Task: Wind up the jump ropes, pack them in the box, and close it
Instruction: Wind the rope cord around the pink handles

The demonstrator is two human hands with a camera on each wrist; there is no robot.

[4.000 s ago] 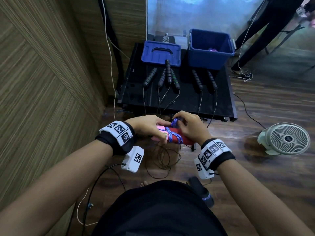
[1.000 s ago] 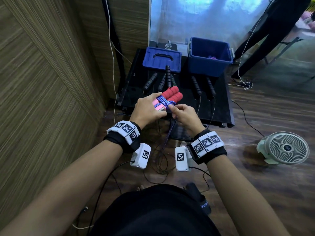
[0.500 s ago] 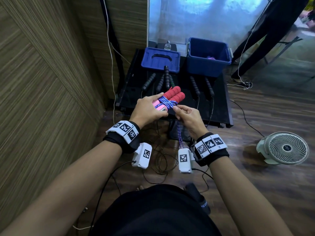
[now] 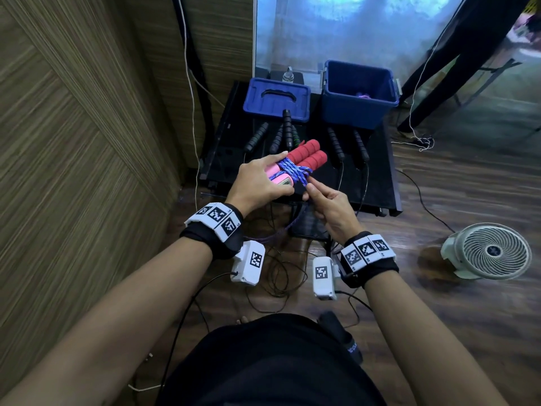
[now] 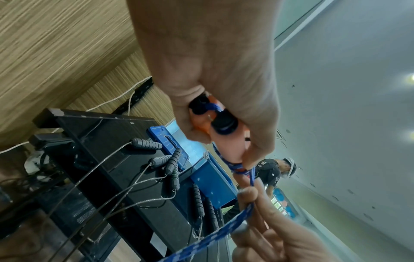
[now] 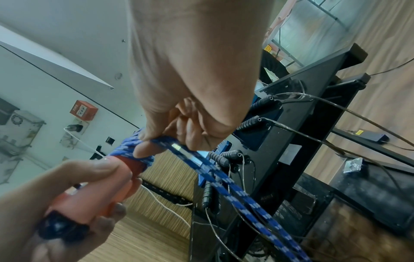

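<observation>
- Left hand (image 4: 257, 183) grips the paired red-and-pink handles (image 4: 304, 155) of one jump rope, held above the front edge of the black tabletop (image 4: 377, 183); fingers curled round the pink ends.
- Right hand (image 4: 328, 206) pinches the blue patterned rope (image 6: 224, 177) just beside the wraps already round the handles; thumb and forefinger closed on it (a double strand trails down from the pinch in the right wrist view).
- Judged step: winding, not finished; loose rope hangs toward the floor.
- Open blue box (image 4: 360, 92) at the back right of the tabletop, something purple inside (too small to name); blue lid (image 4: 276, 98) lies beside it, off.
- Black-handled ropes (image 4: 333, 142) lie unwound on the tabletop, cords drooping over the front edge.
- Risks, as judgement:
  - slack at the pinch would let the wraps loosen and slide off the foam grips
  - the hanging tail could snag the thin black cords below
  - untucked end likely unravels once dropped in the box
  - bulky winding may stop the lid seating
</observation>
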